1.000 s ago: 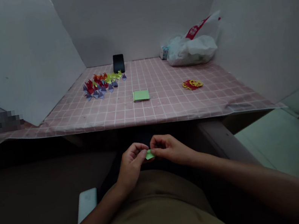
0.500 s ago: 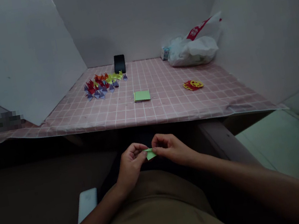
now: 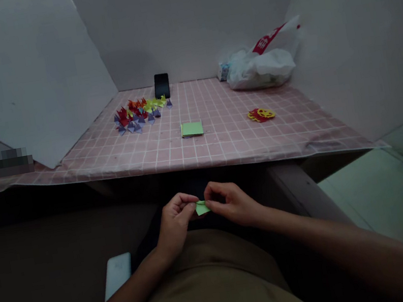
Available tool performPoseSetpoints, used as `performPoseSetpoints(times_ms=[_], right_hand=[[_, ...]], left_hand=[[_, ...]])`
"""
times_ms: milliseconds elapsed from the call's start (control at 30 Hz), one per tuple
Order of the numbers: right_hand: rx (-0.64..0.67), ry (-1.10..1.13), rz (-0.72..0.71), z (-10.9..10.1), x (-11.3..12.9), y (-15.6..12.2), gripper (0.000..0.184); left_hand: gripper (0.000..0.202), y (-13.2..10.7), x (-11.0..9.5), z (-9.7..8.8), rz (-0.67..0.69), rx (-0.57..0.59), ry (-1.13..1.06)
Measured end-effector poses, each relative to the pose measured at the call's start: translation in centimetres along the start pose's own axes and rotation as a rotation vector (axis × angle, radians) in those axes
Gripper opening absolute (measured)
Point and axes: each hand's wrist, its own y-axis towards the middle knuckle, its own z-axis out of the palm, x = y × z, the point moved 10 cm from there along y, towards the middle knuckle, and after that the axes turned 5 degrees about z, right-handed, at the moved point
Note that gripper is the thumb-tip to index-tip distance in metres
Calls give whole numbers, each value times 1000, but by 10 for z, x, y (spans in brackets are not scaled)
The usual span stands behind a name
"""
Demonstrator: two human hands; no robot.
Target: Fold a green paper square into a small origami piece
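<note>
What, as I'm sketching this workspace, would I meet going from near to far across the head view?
White slab-like device → green paper pinched between the left hand and right hand → front edge of the pink tablecloth → green-topped paper stack → dark phone → back wall.

You can pass just right of the square green paper stack point(image 3: 192, 129), but multicoloured folded-paper pieces point(image 3: 141, 112) block its rear left.

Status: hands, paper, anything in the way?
Left hand, right hand both pinching green paper. Paper looks partly folded, held short of table. No obstruction seen at hands.
</note>
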Motion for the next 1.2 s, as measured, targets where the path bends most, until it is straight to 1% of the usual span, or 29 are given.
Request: performPoseSetpoints(times_ms=[167,267,433,567,867,1200], right_hand=[[6,-4,3,1,-1,0,9],[31,18,40,4,-6,0,8],[65,138,154,6,-15,3,8],[94,160,202,9,-20,3,10],[74,116,180,8,-19,2,10],[75,-48,26,6,-7,3,10]], left_hand=[[18,1,3,2,-19,25,13],[20,3,8,4,-44,51,37],[20,4,6,-1,-16,2,12],[20,4,7,-3,-24,-11,-22],[18,5,16,2,-109,53,-65],[18,5,23,5,-153,97,-108]])
